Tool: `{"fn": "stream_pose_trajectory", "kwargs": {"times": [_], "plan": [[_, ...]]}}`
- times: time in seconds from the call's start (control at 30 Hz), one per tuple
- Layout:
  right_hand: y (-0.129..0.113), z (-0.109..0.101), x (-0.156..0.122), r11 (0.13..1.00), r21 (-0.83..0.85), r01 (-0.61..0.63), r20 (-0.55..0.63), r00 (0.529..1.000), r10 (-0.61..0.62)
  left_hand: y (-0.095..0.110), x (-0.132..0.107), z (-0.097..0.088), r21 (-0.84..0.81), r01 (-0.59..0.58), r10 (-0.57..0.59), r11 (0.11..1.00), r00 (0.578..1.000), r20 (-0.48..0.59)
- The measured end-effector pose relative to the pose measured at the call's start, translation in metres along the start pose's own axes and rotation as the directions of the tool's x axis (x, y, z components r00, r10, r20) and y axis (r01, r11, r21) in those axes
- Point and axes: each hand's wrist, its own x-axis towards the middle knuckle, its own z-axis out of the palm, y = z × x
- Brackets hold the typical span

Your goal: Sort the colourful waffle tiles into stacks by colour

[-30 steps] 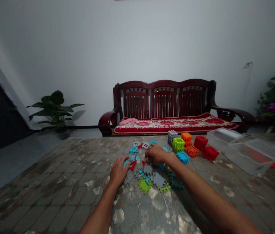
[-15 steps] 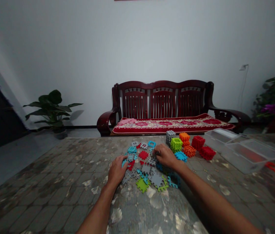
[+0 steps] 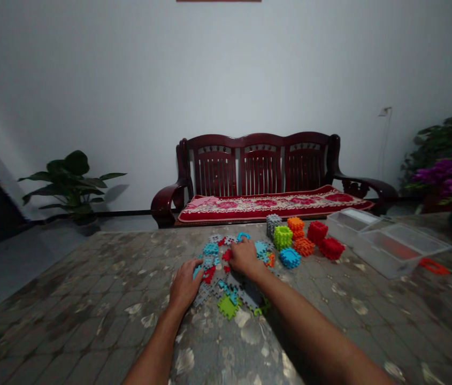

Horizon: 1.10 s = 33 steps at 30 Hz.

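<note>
Interlocking puzzle tiles with toothed edges lie in a loose pile on the patterned tablecloth. My left hand (image 3: 185, 283) rests at the pile's left edge, fingers stretched out, touching or close to a blue tile (image 3: 197, 272). Over the middle of the pile, my right hand (image 3: 245, 258) reaches down with bent fingers by a red tile (image 3: 227, 255); its grip is hidden. Around the hands are blue tiles (image 3: 211, 249), a green tile (image 3: 229, 306) and grey tiles (image 3: 206, 293). An orange tile (image 3: 270, 260) lies right of my right wrist.
Assembled blocks stand to the right: grey (image 3: 273, 226), lime green (image 3: 282, 237), blue (image 3: 290, 258), orange (image 3: 303, 246) and red (image 3: 332, 248). Beyond them are a clear plastic box (image 3: 398, 267) and an orange piece (image 3: 434, 266). A wooden bench (image 3: 260, 171) stands behind the table.
My right hand has moved left from the pile's right side to the red tile near its middle, uncovering blue and orange tiles. My left hand stays at the pile's left edge. The view has shifted slightly.
</note>
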Motion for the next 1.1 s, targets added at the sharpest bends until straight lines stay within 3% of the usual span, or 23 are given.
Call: {"fn": "stream_pose_trajectory", "kwargs": {"times": [0.53,0.77,0.9,1.0,1.1], "plan": [[-0.002,-0.008,0.001,0.997,-0.017,0.074,0.043,0.996,-0.073,0.000,0.001,-0.001,-0.023,-0.002,0.002,1.000,1.000,-0.023],[0.007,-0.027,-0.015,0.999,0.028,0.041,-0.065,0.997,-0.039,-0.003,0.001,0.000,-0.042,-0.007,0.007,0.999,1.000,-0.003],[0.054,-0.052,-0.043,0.991,0.132,-0.038,-0.204,0.977,0.064,-0.004,0.002,0.000,-0.019,0.006,-0.006,1.000,1.000,0.004],[0.117,-0.063,-0.072,0.971,0.183,-0.152,-0.258,0.946,0.197,-0.004,0.003,0.000,-0.010,0.004,-0.004,1.000,1.000,0.008],[0.186,-0.066,-0.099,0.920,0.187,-0.345,-0.267,0.883,0.385,-0.004,0.005,0.000,-0.007,-0.001,0.001,1.000,1.000,0.017]]}}
